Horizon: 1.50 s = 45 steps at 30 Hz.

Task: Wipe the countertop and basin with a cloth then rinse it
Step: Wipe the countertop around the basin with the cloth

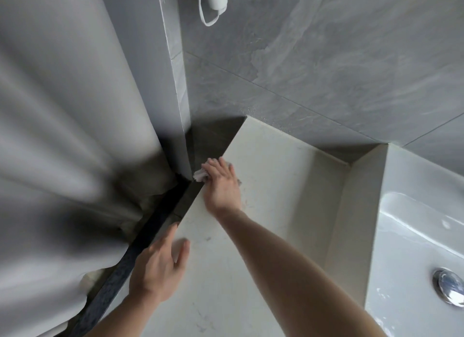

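Hands work the pale cream stone surface (271, 165). The right hand (222, 186), at the end of a fully stretched arm, presses flat, fingers straight and together, on a small crumpled white cloth (200, 175) at the surface's left edge, toward eleven o'clock, just beside the grey tiled wall corner (179, 110). The left hand (157, 265) rests lower, at seven o'clock, fingers straight and spread on the same edge, holding nothing. A grey curtain (67, 135) hangs at nine o'clock. The glossy white basin (414, 236) with its chrome drain plug (449, 289) sits at four o'clock.
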### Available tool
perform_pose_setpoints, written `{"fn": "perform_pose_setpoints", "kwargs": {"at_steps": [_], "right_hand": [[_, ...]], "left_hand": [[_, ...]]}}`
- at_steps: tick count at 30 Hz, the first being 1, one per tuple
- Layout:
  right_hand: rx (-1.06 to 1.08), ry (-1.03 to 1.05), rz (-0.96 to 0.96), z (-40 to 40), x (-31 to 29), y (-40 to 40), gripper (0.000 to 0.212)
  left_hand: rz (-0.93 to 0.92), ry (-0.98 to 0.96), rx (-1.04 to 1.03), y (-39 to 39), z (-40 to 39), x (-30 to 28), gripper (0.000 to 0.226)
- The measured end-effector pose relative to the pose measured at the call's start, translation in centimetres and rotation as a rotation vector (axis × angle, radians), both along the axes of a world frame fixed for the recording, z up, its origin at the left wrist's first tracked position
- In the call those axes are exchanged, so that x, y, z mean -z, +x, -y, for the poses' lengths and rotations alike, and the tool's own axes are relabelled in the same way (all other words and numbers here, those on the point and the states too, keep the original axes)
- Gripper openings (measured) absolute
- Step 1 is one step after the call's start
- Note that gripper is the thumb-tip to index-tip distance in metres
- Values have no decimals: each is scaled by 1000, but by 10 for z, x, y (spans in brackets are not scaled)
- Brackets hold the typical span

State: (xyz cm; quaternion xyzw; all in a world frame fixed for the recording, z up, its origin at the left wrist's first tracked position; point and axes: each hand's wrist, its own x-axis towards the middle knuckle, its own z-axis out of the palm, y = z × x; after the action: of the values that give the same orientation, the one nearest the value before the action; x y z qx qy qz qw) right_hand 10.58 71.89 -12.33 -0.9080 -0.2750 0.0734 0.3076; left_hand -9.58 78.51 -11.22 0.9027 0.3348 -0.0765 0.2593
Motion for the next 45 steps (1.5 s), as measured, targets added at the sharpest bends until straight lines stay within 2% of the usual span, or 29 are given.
{"fn": "perform_pose_setpoints", "kwargs": {"at_steps": [4, 8, 11, 13, 16, 18, 21, 24, 29, 33, 36, 39, 41, 45], "right_hand": [[89, 169, -64, 31, -10, 18, 43], [366, 185, 8, 102, -18, 70, 44], [638, 92, 32, 159, -13, 107, 43], [766, -6, 0, 186, -4, 125, 51], [836, -193, -11, 192, 13, 135, 52], [876, -238, 29, 178, 19, 133, 57], [801, -247, 31, 142, 25, 134, 57], [620, -279, -7, 90, 22, 136, 63], [264, -174, 28, -15, 5, 103, 63], [-19, -186, 6, -36, -3, 68, 59], [42, -60, 24, 2, 1, 89, 52], [288, 5, 43, 69, -5, 134, 43], [462, -46, 69, 120, -13, 151, 51], [629, -132, 65, 198, -2, 143, 63]], "left_hand": [[-5, -9, -18, -1, 0, 2, 60], [-7, -6, -2, -3, -2, 3, 64], [1, -4, -5, -1, 0, -2, 59], [1, -7, -1, 0, 0, -3, 58], [9, -20, -7, 0, 0, -2, 57], [8, -20, -2, 0, -1, 1, 57], [10, -18, -3, 0, -2, 2, 58], [14, -30, -9, 0, -1, 4, 58], [11, -28, -28, 0, 0, 2, 57], [1, -28, -45, 0, 0, 1, 58], [6, -32, -36, 0, 0, 1, 60], [11, -36, -37, 2, 1, 0, 57], [11, -42, -37, 2, 2, -2, 57], [12, -60, -55, 2, 2, -6, 56]]}}
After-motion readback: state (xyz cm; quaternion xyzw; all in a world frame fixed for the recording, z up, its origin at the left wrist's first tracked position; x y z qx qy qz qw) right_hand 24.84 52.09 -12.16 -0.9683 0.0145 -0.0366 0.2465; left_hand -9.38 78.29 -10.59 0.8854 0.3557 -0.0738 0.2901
